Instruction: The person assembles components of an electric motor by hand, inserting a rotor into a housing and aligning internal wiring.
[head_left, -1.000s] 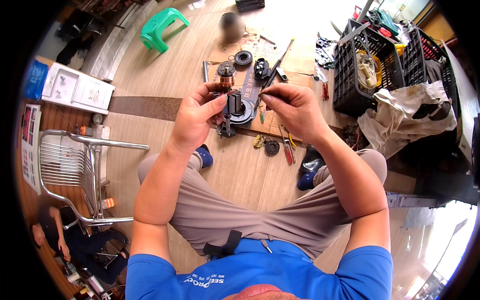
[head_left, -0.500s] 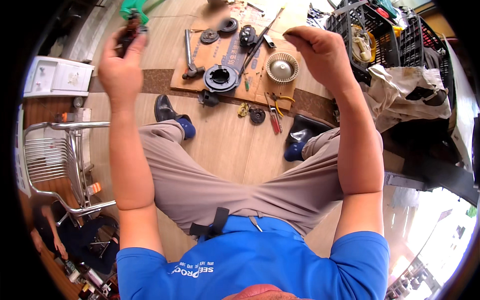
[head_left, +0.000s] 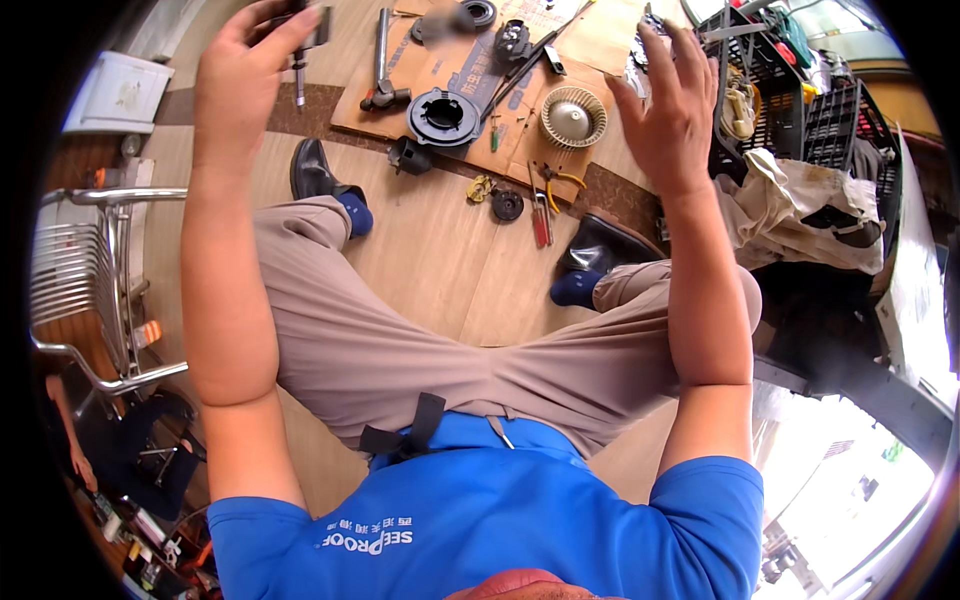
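My left hand [head_left: 243, 70] is raised at the upper left, with its fingers closed on a small dark metal part with a thin shaft [head_left: 301, 45]. My right hand [head_left: 668, 105] is lifted at the upper right, palm away and fingers spread; I see nothing gripped in it. Between the hands, on a sheet of cardboard [head_left: 450, 70] on the floor, lie a black round housing [head_left: 443, 115], a beige blower wheel [head_left: 573, 118] and a small black motor part [head_left: 410, 155]. I am seated, with my knees and black shoes below the hands.
Hand tools lie on the cardboard: a metal hammer-like tool [head_left: 381, 62], a long screwdriver [head_left: 530, 50], yellow-handled pliers [head_left: 556, 180] and a red-handled tool [head_left: 540, 218]. A black crate [head_left: 775, 90] and a beige cloth [head_left: 800, 205] stand at the right. A metal chair [head_left: 95, 280] and a white box [head_left: 115, 90] are at the left.
My hands were together over the cardboard a second ago. They have moved apart and risen, the left carrying the dark part to the upper left; the right hand's fingers have spread.
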